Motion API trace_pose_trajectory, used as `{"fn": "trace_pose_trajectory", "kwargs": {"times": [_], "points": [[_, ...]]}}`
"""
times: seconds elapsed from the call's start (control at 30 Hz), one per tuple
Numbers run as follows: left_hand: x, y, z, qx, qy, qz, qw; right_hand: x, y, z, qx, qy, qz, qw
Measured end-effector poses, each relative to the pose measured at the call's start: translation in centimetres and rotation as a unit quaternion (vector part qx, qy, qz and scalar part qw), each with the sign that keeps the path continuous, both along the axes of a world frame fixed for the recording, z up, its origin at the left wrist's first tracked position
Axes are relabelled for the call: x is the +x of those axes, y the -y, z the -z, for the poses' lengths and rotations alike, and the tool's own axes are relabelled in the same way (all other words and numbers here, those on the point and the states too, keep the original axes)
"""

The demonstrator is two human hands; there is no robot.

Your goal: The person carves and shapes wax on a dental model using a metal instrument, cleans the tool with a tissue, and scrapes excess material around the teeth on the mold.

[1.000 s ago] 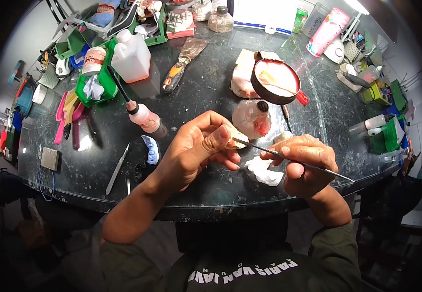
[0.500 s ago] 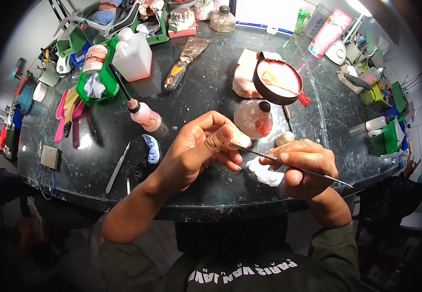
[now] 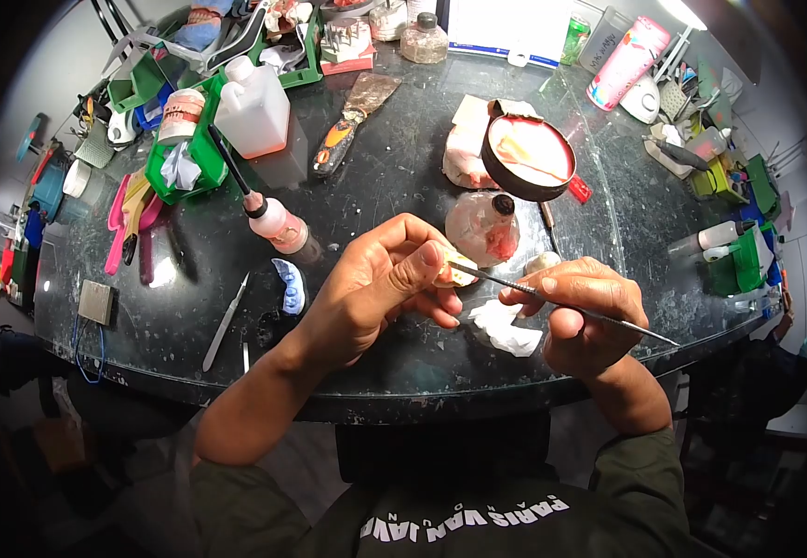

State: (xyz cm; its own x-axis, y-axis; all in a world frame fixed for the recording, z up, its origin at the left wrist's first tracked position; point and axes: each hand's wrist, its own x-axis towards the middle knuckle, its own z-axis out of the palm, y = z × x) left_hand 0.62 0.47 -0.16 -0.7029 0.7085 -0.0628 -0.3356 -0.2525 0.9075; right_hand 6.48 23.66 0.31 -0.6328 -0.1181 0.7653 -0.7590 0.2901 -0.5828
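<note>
My left hand (image 3: 375,284) pinches a small cream-coloured dental model (image 3: 460,272) between thumb and fingers, which hide part of it. A thin metal dental carver (image 3: 650,332) lies in the grip of my right hand (image 3: 594,312), its tip right at the model's face. The carver slants down to the right, its far end sticking out past my fingers. Below the model is a crumpled white tissue (image 3: 512,333) on the dark bench (image 3: 403,377). Just behind my hands stands a round glass bottle (image 3: 478,228) with a black top.
A round tin of pink material (image 3: 533,156) stands tilted behind the bottle. To the left are a blue toothed piece (image 3: 289,285), a scalpel (image 3: 226,321) and a pink dropper bottle (image 3: 280,226). Farther back lie a scraper (image 3: 343,130), a plastic jug (image 3: 253,110) and a green bin (image 3: 173,179).
The carver's tip has shifted slightly left and up across the model, and my right hand has tilted with it. My left hand keeps its hold almost unmoved.
</note>
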Motion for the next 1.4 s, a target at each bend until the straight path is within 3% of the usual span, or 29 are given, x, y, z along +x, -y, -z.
{"fn": "trace_pose_trajectory", "kwargs": {"times": [0.33, 0.53, 0.63, 0.83, 1.4], "points": [[0.1, -0.1, -0.2, -0.002, 0.006, -0.004, 1.000, 0.1, 0.1, 0.2, -0.006, -0.009, -0.010, 1.000], [0.1, -0.1, -0.2, -0.002, 0.004, -0.005, 1.000, -0.3, -0.5, 0.0, 0.072, -0.051, -0.034, 0.996], [0.1, -0.1, -0.1, 0.004, 0.007, -0.003, 1.000, 0.2, -0.1, 0.1, 0.008, -0.025, -0.015, 1.000], [0.1, 0.0, -0.1, 0.021, 0.036, 0.004, 0.999, 0.2, -0.4, -0.1, 0.025, -0.035, 0.029, 0.999], [-0.2, 0.1, 0.1, 0.033, -0.045, -0.005, 0.998, 0.6, -1.1, -0.4, 0.011, -0.049, -0.031, 0.998]]}}
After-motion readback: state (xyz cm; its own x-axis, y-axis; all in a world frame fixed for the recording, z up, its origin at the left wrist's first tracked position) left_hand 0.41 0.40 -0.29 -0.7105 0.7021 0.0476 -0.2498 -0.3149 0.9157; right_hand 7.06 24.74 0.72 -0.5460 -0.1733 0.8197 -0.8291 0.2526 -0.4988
